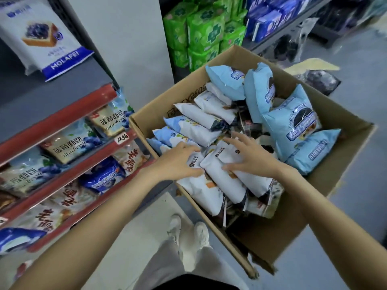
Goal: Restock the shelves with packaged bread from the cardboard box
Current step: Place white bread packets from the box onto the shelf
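Observation:
An open cardboard box [310, 208] stands on the floor, full of packaged bread. White bread packs [211, 181] lie in a row at its near left, and light-blue packs [293, 122] are piled at its far right. My left hand [178, 162] grips a white pack [195, 185] from the left, fingers over its top and thumb at its side. My right hand [251, 155] spans the neighbouring white pack [251, 181], fingers spread over it and thumb curled against its edge. To the left, red-edged shelves [62, 120] hold blueberry bread packs [69, 147].
Green packages [205, 32] and dark-blue packages [270, 19] fill the shelf unit behind the box. A dark plastic bag [320, 80] lies on the floor beyond it. My white shoes [188, 229] stand between the shelves and the box. A toast pack [41, 38] sits on the upper shelf.

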`<state>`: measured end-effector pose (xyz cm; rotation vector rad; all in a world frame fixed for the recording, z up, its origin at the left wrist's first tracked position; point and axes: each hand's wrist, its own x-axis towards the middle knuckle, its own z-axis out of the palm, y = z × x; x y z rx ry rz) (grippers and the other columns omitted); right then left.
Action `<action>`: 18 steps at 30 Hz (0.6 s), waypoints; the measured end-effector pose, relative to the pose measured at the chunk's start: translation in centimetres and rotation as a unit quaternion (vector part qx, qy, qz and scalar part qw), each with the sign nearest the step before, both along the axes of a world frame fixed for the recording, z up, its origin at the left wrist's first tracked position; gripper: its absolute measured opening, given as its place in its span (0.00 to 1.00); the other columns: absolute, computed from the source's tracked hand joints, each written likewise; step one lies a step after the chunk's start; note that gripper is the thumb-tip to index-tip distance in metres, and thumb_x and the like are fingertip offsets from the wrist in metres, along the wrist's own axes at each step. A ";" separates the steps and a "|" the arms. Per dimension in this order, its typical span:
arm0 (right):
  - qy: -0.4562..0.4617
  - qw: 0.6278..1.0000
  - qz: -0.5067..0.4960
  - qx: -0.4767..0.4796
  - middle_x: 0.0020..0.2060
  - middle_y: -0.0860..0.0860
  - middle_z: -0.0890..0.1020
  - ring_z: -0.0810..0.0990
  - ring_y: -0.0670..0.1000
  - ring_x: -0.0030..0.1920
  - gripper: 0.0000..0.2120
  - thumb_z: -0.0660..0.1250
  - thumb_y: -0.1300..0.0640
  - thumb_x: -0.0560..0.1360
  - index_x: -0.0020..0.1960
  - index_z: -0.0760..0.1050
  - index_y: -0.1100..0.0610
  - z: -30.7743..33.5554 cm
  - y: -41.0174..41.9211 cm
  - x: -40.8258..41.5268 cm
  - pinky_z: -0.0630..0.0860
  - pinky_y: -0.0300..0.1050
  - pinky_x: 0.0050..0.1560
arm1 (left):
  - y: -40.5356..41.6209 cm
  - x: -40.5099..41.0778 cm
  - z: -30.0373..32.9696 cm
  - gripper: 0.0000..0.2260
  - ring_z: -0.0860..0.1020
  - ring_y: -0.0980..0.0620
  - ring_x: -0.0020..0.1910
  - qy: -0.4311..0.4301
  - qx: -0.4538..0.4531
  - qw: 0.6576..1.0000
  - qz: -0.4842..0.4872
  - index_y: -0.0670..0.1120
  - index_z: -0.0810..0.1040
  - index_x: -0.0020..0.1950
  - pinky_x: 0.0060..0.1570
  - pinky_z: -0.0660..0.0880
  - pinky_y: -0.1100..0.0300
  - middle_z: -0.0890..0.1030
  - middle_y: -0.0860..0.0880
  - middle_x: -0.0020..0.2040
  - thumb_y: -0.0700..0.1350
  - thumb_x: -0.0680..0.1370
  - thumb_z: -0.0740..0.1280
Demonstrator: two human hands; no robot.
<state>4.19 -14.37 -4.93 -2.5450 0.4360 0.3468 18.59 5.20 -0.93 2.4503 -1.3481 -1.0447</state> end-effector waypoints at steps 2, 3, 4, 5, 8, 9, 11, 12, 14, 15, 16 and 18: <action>-0.001 0.998 -0.066 0.016 0.76 0.54 0.55 0.55 0.59 0.74 0.38 0.64 0.37 0.73 0.76 0.55 0.50 0.3 -1.4 -0.2 0.56 0.54 0.73 | -1.2 0.1 0.1 0.28 0.71 0.48 0.63 -0.044 0.000 0.999 -0.013 0.54 0.72 0.64 0.56 0.72 0.51 0.71 0.50 0.65 0.70 0.72 0.60; 0.015 0.996 -0.089 0.002 0.75 0.56 0.57 0.56 0.61 0.74 0.37 0.61 0.36 0.73 0.76 0.55 0.50 0.2 -1.8 -0.4 0.56 0.56 0.72 | -2.0 0.0 0.1 0.28 0.74 0.49 0.57 -0.053 0.000 0.998 -0.015 0.54 0.75 0.56 0.51 0.74 0.50 0.76 0.49 0.59 0.74 0.70 0.56; 0.042 0.994 -0.105 -0.003 0.74 0.58 0.59 0.58 0.63 0.73 0.38 0.59 0.33 0.73 0.76 0.55 0.49 -0.1 -2.2 -0.6 0.58 0.58 0.71 | -2.9 -0.2 0.0 0.28 0.77 0.49 0.49 -0.060 0.005 0.998 -0.018 0.52 0.73 0.46 0.43 0.74 0.52 0.79 0.49 0.49 0.75 0.70 0.53; 0.073 0.991 -0.115 0.005 0.72 0.60 0.60 0.59 0.64 0.72 0.39 0.56 0.30 0.71 0.76 0.55 0.47 -0.3 -2.2 -0.8 0.60 0.59 0.70 | -3.8 -0.6 -0.1 0.28 0.76 0.50 0.41 -0.072 0.020 0.997 -0.025 0.50 0.70 0.41 0.36 0.69 0.54 0.77 0.49 0.40 0.75 0.71 0.52; 0.131 0.986 -0.099 0.030 0.73 0.59 0.58 0.58 0.64 0.72 0.35 0.52 0.28 0.72 0.74 0.52 0.39 -1.5 -2.1 -1.4 0.58 0.59 0.71 | -5.8 -1.4 -0.7 0.32 0.77 0.48 0.45 -0.116 0.068 0.989 -0.061 0.47 0.75 0.51 0.35 0.66 0.56 0.79 0.51 0.45 0.74 0.71 0.55; 0.133 0.986 -0.087 0.043 0.74 0.57 0.57 0.57 0.63 0.73 0.32 0.51 0.29 0.73 0.73 0.52 0.37 -1.4 -2.2 -1.6 0.57 0.58 0.71 | -6.1 -1.5 -0.8 0.34 0.77 0.47 0.51 -0.124 0.075 0.987 -0.071 0.47 0.74 0.61 0.39 0.67 0.55 0.79 0.50 0.53 0.73 0.70 0.58; 0.109 0.983 -0.091 0.114 0.73 0.55 0.61 0.63 0.58 0.70 0.31 0.57 0.36 0.75 0.75 0.49 0.38 -0.5 -2.7 -1.8 0.61 0.50 0.69 | -6.4 -1.5 -0.9 0.37 0.74 0.47 0.59 -0.113 0.063 0.989 -0.072 0.48 0.64 0.72 0.47 0.69 0.55 0.76 0.49 0.64 0.70 0.71 0.63; 0.091 0.979 -0.106 0.148 0.70 0.54 0.66 0.68 0.55 0.66 0.37 0.63 0.42 0.75 0.77 0.47 0.43 0.0 -3.0 -2.1 0.64 0.46 0.64 | -6.4 -1.5 -0.9 0.38 0.74 0.47 0.61 -0.090 0.052 0.993 -0.062 0.49 0.61 0.74 0.50 0.70 0.55 0.74 0.49 0.66 0.67 0.71 0.66; 0.061 0.975 -0.139 0.163 0.68 0.54 0.69 0.71 0.53 0.64 0.48 0.73 0.47 0.70 0.78 0.46 0.53 0.4 -3.7 -2.5 0.67 0.42 0.61 | -6.2 -1.5 -1.0 0.38 0.73 0.47 0.63 -0.037 0.012 0.998 -0.044 0.50 0.58 0.75 0.57 0.72 0.52 0.73 0.48 0.68 0.61 0.71 0.71; 0.049 0.974 -0.157 0.155 0.68 0.53 0.70 0.71 0.53 0.66 0.49 0.76 0.45 0.67 0.77 0.51 0.57 0.5 -3.8 -2.6 0.68 0.44 0.62 | -6.1 -1.6 -0.9 0.38 0.72 0.46 0.64 -0.018 -0.011 0.999 -0.040 0.51 0.58 0.76 0.58 0.71 0.52 0.73 0.48 0.68 0.58 0.71 0.72; 0.038 0.974 -0.171 0.146 0.66 0.52 0.72 0.72 0.53 0.65 0.47 0.77 0.43 0.63 0.73 0.59 0.58 0.4 -3.9 -2.8 0.69 0.45 0.62 | -5.8 -1.6 -0.9 0.37 0.72 0.46 0.65 -0.002 -0.036 0.999 -0.036 0.52 0.57 0.76 0.59 0.71 0.52 0.72 0.48 0.68 0.54 0.72 0.72; -0.004 0.971 -0.185 0.151 0.58 0.50 0.76 0.75 0.50 0.58 0.38 0.79 0.43 0.60 0.62 0.67 0.57 0.3 -3.8 -3.1 0.72 0.43 0.54 | -5.3 -1.6 -0.6 0.35 0.68 0.49 0.68 0.036 -0.088 0.995 -0.015 0.51 0.56 0.76 0.61 0.67 0.58 0.69 0.49 0.72 0.49 0.74 0.71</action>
